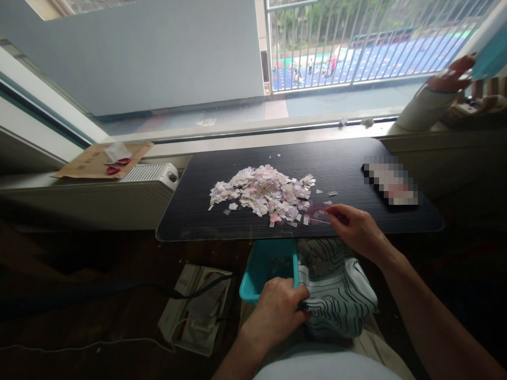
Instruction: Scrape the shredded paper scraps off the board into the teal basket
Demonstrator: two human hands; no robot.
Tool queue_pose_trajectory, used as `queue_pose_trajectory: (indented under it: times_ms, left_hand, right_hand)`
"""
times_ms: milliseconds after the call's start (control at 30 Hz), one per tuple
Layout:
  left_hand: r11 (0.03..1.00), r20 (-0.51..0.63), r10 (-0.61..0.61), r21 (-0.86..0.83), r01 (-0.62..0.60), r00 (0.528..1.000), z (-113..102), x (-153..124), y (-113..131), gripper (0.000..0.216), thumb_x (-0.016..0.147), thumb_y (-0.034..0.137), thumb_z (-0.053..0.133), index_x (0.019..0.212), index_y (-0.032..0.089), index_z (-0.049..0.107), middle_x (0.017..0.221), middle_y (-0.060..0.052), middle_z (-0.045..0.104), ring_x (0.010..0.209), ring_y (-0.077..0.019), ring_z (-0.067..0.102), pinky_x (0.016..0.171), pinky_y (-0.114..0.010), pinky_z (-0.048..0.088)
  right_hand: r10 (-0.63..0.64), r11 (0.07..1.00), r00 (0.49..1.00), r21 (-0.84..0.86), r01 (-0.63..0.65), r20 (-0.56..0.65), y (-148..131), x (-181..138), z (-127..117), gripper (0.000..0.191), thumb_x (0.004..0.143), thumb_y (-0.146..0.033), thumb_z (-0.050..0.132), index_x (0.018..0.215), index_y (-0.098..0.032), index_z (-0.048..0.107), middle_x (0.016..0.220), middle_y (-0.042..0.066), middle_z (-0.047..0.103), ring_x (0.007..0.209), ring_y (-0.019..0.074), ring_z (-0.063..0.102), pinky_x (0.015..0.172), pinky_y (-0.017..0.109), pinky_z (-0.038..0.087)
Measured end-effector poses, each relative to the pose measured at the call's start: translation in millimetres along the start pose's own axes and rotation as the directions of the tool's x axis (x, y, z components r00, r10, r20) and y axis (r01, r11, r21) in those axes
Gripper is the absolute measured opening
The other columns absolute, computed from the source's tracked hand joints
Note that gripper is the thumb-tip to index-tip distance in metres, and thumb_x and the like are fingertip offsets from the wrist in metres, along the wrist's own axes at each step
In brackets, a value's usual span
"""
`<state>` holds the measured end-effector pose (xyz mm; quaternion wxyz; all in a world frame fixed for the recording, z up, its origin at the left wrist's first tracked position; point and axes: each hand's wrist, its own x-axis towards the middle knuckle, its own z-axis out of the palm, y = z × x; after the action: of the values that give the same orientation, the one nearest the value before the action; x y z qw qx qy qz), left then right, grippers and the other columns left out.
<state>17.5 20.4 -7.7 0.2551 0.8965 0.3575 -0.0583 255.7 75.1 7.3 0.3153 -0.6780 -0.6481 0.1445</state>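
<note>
My right hand (354, 228) is closed in a pinch on a see-through pinkish protractor (316, 212), low over the near part of the black table (190, 211). Left of the protractor lies a loose heap of small white, pink and pale purple paper scraps (269, 187). Below the table edge, my left hand (279, 303) is closed on the edge of a pale bag with wavy black lines (336, 306). It also rests over the near rim of a turquoise bin (247, 287). Inside the bin are some scraps, dimly seen.
A blurred-out flat object (390, 182) lies at the table's right. Red-handled scissors (118, 165) and a brown envelope (79, 161) lie on the left sill. An open box (198, 311) with a cable stands on the floor. Another person's hand (451, 76) is at upper right.
</note>
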Motion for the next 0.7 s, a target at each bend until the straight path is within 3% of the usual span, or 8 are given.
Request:
queue_pose_trajectory:
  times_ms: [433,600,700]
  left_hand:
    - [1.0,0.001,-0.002,0.003,0.002,1.0,0.8,0.8,0.2,0.017,0.08,0.036,0.068,0.089,0.022,0.064,0.078,-0.002,0.061,0.075,-0.0201,0.058,0.066,-0.027,0.04]
    - [1.0,-0.002,0.005,0.019,-0.005,1.0,2.1,1.8,0.0,0.018,0.078,0.035,0.07,0.089,0.022,0.064,0.079,-0.001,0.062,0.075,-0.0207,0.058,0.066,-0.027,0.041]
    - [0.999,0.004,0.022,0.042,-0.022,1.0,0.8,4.6,2.9,0.019,0.078,0.037,0.07,0.088,0.022,0.064,0.078,-0.001,0.062,0.075,-0.0206,0.059,0.065,-0.027,0.041]
  right_hand:
    - [0.029,0.997,0.997,-0.069,-0.034,-0.07,7.7,4.4,-4.6,0.024,0.08,-0.028,0.052,0.094,-0.018,0.068,0.079,0.005,0.07,0.066,0.0175,0.062,0.063,0.028,0.047]
    - [0.037,0.998,0.999,-0.039,-0.038,-0.021,8.7,3.8,-6.0,0.023,0.081,-0.028,0.051,0.094,-0.018,0.068,0.079,0.005,0.07,0.066,0.0171,0.063,0.064,0.028,0.048]
    - [0.03,0.996,0.997,-0.076,-0.036,-0.077,12.3,2.3,-7.0,0.023,0.08,-0.028,0.052,0.094,-0.019,0.068,0.082,0.005,0.071,0.068,0.0185,0.064,0.065,0.03,0.049]
